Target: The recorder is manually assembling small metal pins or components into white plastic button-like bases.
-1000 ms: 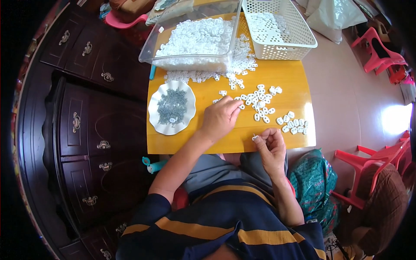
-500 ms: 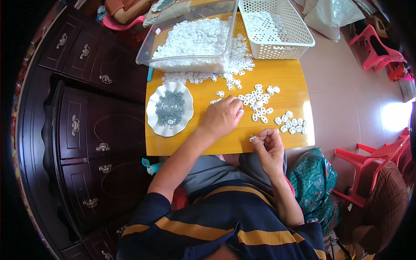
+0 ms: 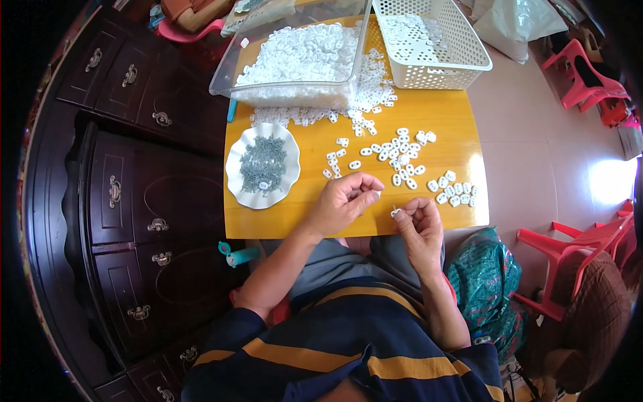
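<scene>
Above the near edge of the table, my left hand [image 3: 345,206] pinches a small white plastic piece [image 3: 380,193] between thumb and forefinger; most of it is hidden. To its right, my right hand [image 3: 420,231] grips another small white plastic piece [image 3: 396,212] at its fingertips. A thin grey pin, like a screw, stands up from that one. The two hands are close but apart. Beyond them lies a loose heap of white oval two-holed pieces [image 3: 402,154], with a tighter group of similar ovals [image 3: 455,189] at the right. A few smaller white pieces [image 3: 332,161] lie past my left hand.
A scalloped white plate [image 3: 289,184] holds many small grey screws at the left. Farther back stand a clear bin [image 3: 295,96] heaped with white pieces and a white perforated basket [image 3: 442,78]. Dark drawers [image 3: 134,174] flank the table; a green bag [image 3: 485,275] sits right.
My left hand has drawn back from the oval heap toward my right hand, bringing a small white piece in its pinch. My right hand has barely moved.
</scene>
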A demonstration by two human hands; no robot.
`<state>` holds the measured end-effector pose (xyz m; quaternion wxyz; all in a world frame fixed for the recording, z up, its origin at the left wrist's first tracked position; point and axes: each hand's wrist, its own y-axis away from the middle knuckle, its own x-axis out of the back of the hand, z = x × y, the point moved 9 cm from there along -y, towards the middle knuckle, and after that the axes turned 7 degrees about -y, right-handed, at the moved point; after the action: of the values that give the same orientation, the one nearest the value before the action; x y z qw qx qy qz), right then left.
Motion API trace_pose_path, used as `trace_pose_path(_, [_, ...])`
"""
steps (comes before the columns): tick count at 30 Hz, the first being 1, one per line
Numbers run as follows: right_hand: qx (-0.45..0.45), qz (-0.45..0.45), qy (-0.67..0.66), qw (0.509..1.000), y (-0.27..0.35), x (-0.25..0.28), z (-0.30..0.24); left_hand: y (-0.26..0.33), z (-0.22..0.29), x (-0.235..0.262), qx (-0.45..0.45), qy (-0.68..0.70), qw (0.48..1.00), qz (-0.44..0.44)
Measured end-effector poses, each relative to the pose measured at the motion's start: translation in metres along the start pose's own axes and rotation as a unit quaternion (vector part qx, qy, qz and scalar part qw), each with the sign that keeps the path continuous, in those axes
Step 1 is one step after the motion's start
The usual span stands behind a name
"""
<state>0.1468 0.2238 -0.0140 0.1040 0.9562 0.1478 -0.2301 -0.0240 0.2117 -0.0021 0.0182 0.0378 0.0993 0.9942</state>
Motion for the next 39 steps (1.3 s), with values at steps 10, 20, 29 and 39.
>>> trace_pose_path(10, [-0.001, -0.008, 0.005, 1.000, 0.000, 0.000, 0.002, 0.003, 0.008, 0.005, -0.116, -0.125, 0.985, 0.035])
trace_pose_path(20, [-0.004, -0.009, 0.018, 1.000, 0.001, -0.002, 0.001, 0.004, 0.013, -0.004, -0.039, -0.079, 0.996, 0.008])
trace_pose_path(29, [-0.008, -0.012, 0.037, 0.999, 0.002, -0.004, 0.002, 0.007, 0.012, -0.007, -0.050, -0.069, 0.996, -0.005])
trace_pose_path(39, [-0.020, -0.018, 0.061, 0.998, 0.001, -0.004, 0.003, 0.007, 0.015, -0.014, -0.072, -0.088, 0.993, -0.026])
